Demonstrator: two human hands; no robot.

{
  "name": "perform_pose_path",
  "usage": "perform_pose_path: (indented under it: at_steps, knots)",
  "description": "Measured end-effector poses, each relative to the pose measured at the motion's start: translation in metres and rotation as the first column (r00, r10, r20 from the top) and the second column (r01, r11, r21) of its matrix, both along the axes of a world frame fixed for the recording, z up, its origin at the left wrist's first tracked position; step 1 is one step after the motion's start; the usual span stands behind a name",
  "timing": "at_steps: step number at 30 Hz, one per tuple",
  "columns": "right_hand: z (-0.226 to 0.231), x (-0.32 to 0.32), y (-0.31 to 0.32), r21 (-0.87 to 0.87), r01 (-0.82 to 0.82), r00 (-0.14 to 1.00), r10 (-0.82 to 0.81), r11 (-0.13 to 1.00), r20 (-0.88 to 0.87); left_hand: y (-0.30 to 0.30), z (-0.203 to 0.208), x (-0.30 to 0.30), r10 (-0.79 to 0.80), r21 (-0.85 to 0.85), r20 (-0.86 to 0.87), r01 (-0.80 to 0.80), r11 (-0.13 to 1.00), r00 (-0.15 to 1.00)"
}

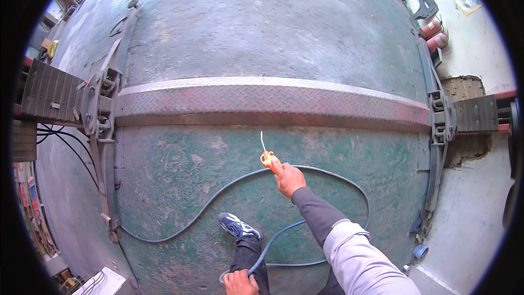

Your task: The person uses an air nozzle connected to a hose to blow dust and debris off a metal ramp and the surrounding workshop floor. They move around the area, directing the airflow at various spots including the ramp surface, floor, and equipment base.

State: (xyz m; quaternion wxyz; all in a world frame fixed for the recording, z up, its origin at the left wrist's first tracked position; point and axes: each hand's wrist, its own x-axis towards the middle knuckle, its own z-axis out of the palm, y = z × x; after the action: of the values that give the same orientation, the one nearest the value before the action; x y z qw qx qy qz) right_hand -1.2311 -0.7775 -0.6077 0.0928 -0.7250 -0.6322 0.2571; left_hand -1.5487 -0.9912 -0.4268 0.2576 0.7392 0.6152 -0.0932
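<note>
My right hand [290,180] is wrapped around an orange air blow gun [267,159], held out in front of me above the floor. Its thin pale nozzle points away, toward the diamond-plate steel cover. Close to my body at the lower edge, my left hand [241,284] is closed on a blue-grey air hose [264,252]. The hose loops across the floor in wide curves and passes behind my right hand and forearm. Where it joins the blow gun is hidden by my hand.
A raised diamond-plate cover [273,101] crosses the floor between lift arms at the left [101,104] and right [441,114]. Red cylinders [435,35] stand by the right wall. Black cables [71,145] hang at the left. My shoe [239,225] is beside the hose.
</note>
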Motion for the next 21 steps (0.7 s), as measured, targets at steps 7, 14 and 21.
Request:
perform_pose_path:
  at_steps: [7,14,21]
  knots:
    - [-0.008,0.008,-0.017,-0.1,0.004,0.996,0.005,0.995,0.087,-0.001,0.001,0.005,-0.014,0.001,0.004,0.014,1.0,1.0]
    - [-0.031,0.029,-0.114,-0.282,-0.006,0.989,0.046,0.959,0.137,-0.01,-0.001,0.013,-0.08,0.019,-0.012,0.081,0.997,0.997]
    - [-0.026,0.098,-0.181,-0.257,0.202,0.977,-0.176,0.945,0.122,-0.03,-0.004,0.033,-0.159,0.013,-0.029,0.16,0.987,0.987]
